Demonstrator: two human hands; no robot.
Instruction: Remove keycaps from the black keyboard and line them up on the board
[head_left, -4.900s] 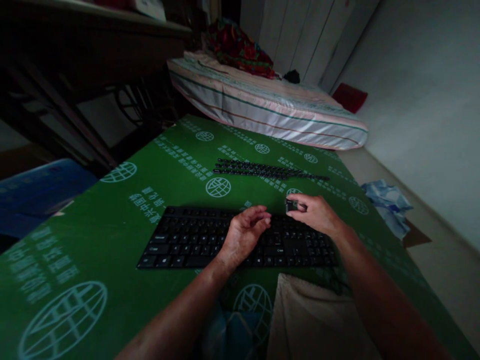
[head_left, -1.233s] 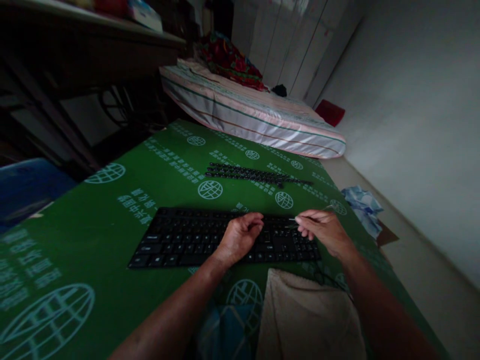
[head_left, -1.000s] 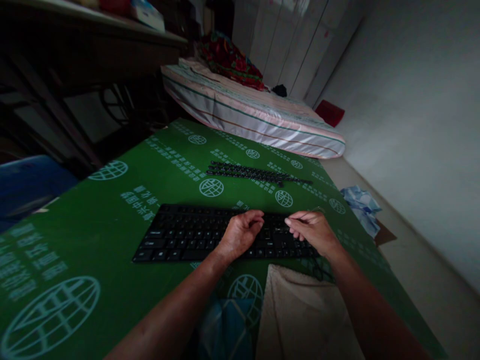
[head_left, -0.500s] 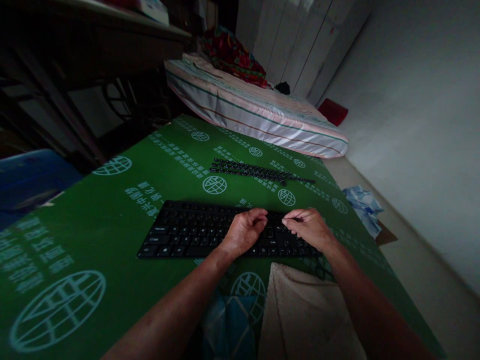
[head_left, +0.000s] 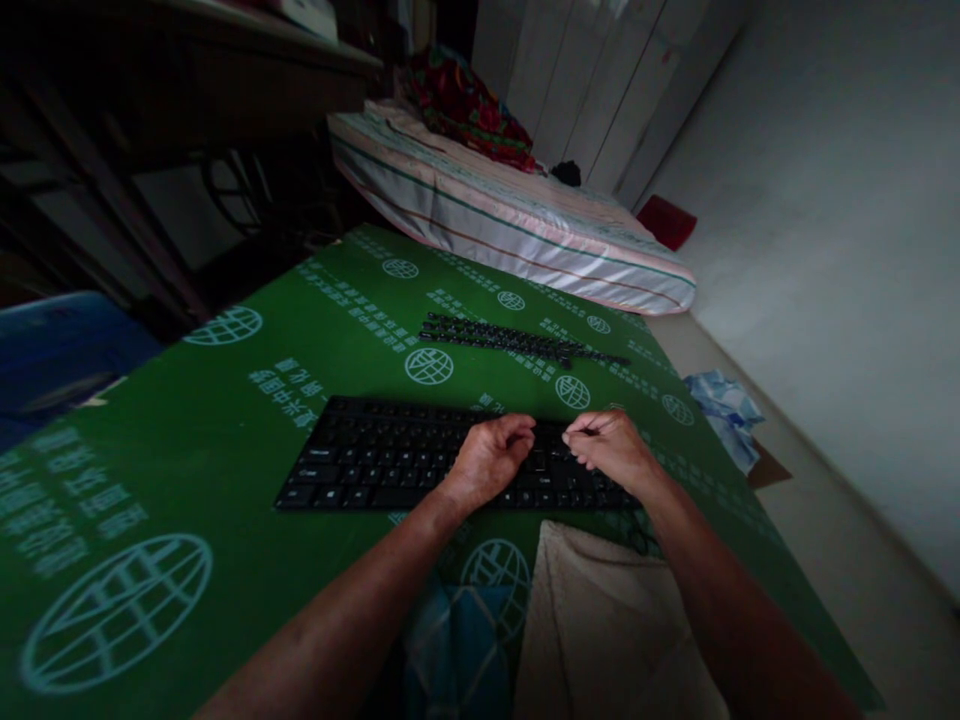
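A black keyboard (head_left: 390, 470) lies flat on the green printed table (head_left: 187, 450). Over its right half is my left hand (head_left: 491, 462), fingers curled inward and the thumb bent toward them. My right hand (head_left: 613, 450) is above the keyboard's right end, thumb and forefinger pinched together. Whatever either hand holds, if anything, is too small or dark to make out. The fingertips of both hands face each other with a small gap between. Beyond the keyboard, rows of loose black keycaps (head_left: 495, 338) lie on the table in slanting lines.
A beige cloth (head_left: 600, 610) lies at the near edge, with a dark cable (head_left: 641, 535) beside it. Behind the table is a bed (head_left: 525, 240). A blue plastic object (head_left: 67, 340) is at left, and a blue-white bag (head_left: 724, 410) is on the floor at right.
The view has tilted very slightly. Both hands keep nearly the same pose over the keyboard, and the keycaps have not moved.
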